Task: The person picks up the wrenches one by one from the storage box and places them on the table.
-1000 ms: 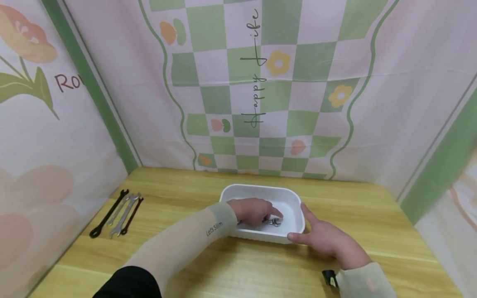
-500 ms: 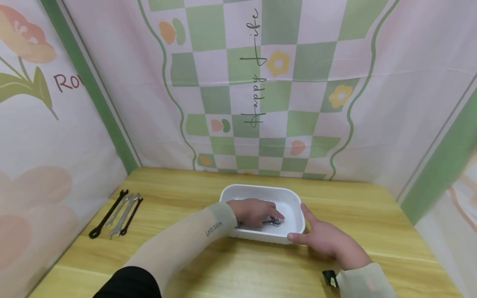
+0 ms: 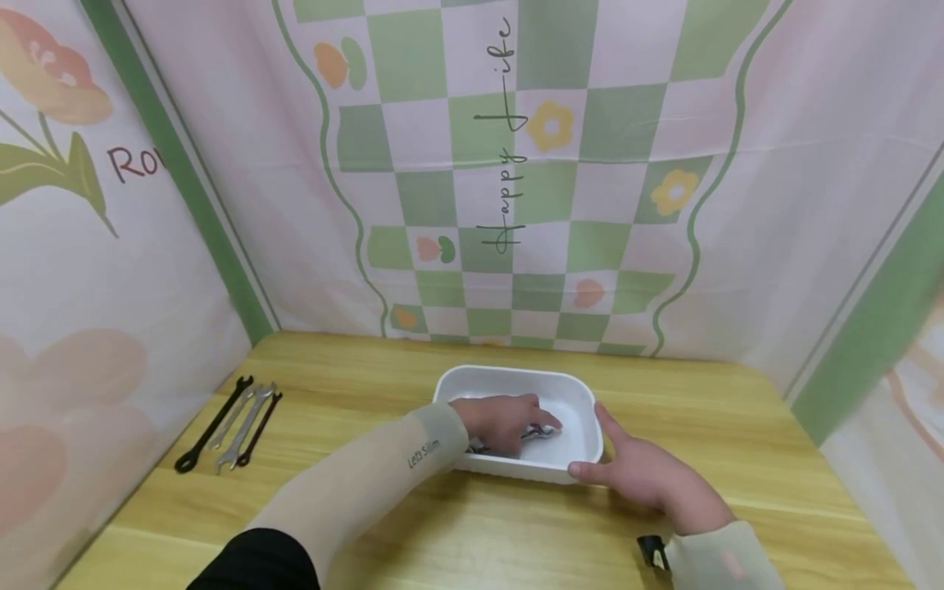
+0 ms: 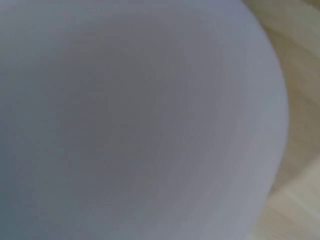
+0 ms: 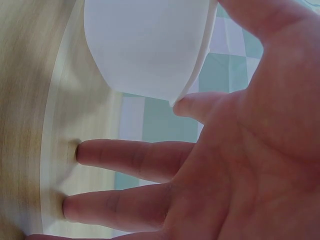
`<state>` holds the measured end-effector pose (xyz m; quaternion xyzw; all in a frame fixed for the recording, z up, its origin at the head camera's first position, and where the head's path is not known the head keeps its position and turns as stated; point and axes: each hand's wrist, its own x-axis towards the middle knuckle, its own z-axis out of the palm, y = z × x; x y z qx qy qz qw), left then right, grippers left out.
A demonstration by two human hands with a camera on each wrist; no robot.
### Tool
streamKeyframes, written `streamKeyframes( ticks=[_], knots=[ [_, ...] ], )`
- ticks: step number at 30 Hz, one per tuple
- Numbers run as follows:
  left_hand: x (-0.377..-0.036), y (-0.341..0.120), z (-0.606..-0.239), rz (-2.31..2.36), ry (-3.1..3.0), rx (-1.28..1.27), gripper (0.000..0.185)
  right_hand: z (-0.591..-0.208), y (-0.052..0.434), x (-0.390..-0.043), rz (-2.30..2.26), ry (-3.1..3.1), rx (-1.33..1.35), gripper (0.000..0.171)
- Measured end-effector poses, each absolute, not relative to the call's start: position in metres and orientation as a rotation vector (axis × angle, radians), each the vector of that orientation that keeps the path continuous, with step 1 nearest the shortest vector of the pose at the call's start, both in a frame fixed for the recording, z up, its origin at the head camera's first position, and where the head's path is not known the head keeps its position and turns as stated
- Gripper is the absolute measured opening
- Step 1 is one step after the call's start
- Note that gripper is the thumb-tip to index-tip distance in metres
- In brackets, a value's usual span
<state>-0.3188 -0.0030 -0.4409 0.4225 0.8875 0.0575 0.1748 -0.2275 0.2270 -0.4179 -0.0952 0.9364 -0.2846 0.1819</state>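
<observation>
My left hand (image 3: pixel 505 422) reaches into a white rectangular tub (image 3: pixel 518 470), fingers curled over a silver wrench (image 3: pixel 544 431). The wrench head shows past the fingers, while much of its shaft is hidden under the hand. My left index finger points toward the tub's right end. At that end, my right hand (image 3: pixel 649 471) touches the rim with thumb and index finger. The right wrist view shows its other fingers straight and spread, tips down by the table, below the tub's outer wall (image 5: pixel 150 45). In the left wrist view a blurred pale surface fills most of the frame.
On the left of the wooden table (image 3: pixel 354 533) several wrenches lie side by side, including a black one (image 3: pixel 214 426) and a silver open-ended one (image 3: pixel 247 426). A small black object (image 3: pixel 652 551) sits by the right sleeve. A patterned cloth (image 3: pixel 479 188) hangs behind the table.
Inside the tub, the wrench's visible head has shifted slightly up and turned under the left hand. The right hand and the tub stay in place.
</observation>
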Motion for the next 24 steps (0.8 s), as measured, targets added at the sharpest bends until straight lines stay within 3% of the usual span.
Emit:
streamKeyframes(
  ticks=[24],
  knots=[
    [-0.32, 0.005, -0.446, 0.345, 2.554, 1.049, 0.055, -0.418, 0.226, -0.225, -0.84, 2.633, -0.257, 0.118]
  ],
)
